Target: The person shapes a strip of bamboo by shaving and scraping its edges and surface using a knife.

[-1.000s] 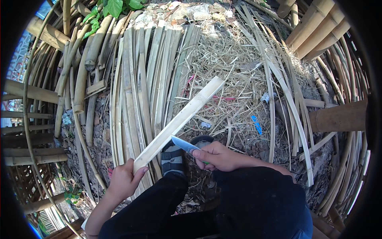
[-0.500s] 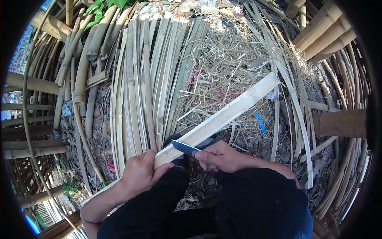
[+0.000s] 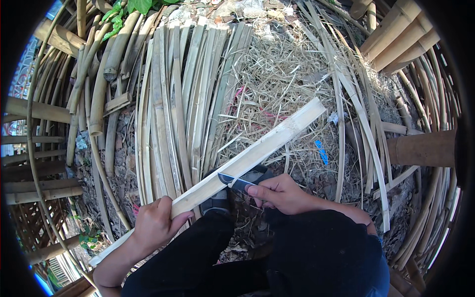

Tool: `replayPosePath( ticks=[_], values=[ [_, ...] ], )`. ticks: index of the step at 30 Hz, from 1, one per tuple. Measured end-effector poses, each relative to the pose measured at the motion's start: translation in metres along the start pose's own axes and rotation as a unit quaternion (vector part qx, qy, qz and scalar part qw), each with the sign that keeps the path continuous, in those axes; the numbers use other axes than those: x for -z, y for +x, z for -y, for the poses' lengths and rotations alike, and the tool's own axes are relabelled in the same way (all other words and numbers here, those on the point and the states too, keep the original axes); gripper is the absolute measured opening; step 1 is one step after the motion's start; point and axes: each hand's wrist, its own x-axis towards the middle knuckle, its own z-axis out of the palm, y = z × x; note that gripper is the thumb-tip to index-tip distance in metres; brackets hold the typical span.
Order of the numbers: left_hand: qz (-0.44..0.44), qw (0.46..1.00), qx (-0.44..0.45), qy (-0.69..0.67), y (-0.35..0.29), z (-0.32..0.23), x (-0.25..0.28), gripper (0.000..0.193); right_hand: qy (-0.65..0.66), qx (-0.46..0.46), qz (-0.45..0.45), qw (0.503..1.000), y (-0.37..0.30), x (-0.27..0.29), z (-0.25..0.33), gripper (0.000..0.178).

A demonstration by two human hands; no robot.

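Knife at bamboo strip — handle hidden in right hand.

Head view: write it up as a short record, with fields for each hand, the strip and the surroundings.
left hand: grips the pale bamboo strip partway along
right hand: holds a knife overlapping the strip's lower edge
strip angle: slanting from lower left to upper right
ground, left of middle: row of bamboo strips, side by side
ground, middle: loose shavings, with a blue scrap
right side: thick bamboo pole
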Motion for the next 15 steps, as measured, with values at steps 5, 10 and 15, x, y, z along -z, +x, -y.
replayPosePath(
  ticks=[5,10,15],
  values=[
    [0.007,0.999,0.017,0.041,-0.014,0.011,0.007,0.047,0.003,-0.008,-0.039,0.999,-0.004,0.003,-0.004,0.048],
    [0.016,0.996,0.052,0.067,-0.038,0.023,0.007,0.051,0.023,0.013,-0.066,0.997,-0.005,0.003,-0.006,0.047],
    [0.034,0.995,0.066,0.072,-0.056,0.032,0.014,0.051,-0.004,0.008,-0.063,0.998,-0.008,0.006,-0.005,0.047]
  ],
)
